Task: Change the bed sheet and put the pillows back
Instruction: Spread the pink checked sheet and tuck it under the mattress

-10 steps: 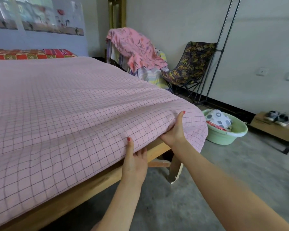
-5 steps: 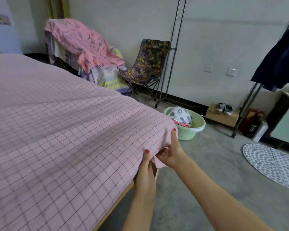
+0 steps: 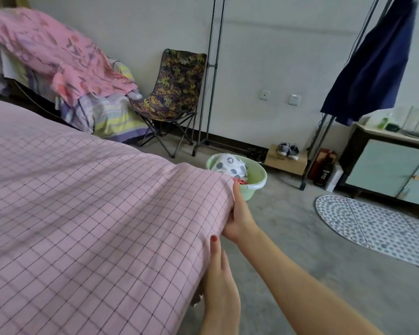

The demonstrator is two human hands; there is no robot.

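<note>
Fingers of the right hand (image 3: 240, 218) curled round the corner of the pink checked bed sheet (image 3: 87, 228), thumb up along the fold; fingers of the left hand (image 3: 219, 286) tucked under the sheet's hanging edge just below, thumb flat on the cloth. Sheet spread over the bed. Beyond the corner, a green basin (image 3: 257, 178) of laundry on the floor, then a folding chair (image 3: 174, 93).

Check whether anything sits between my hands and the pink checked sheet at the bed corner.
Nothing visible does. Both hands are already on the pink checked sheet: the right hand at the corner fold, the left hand against the hanging edge below. The green basin sits on the floor beyond the corner.
</note>
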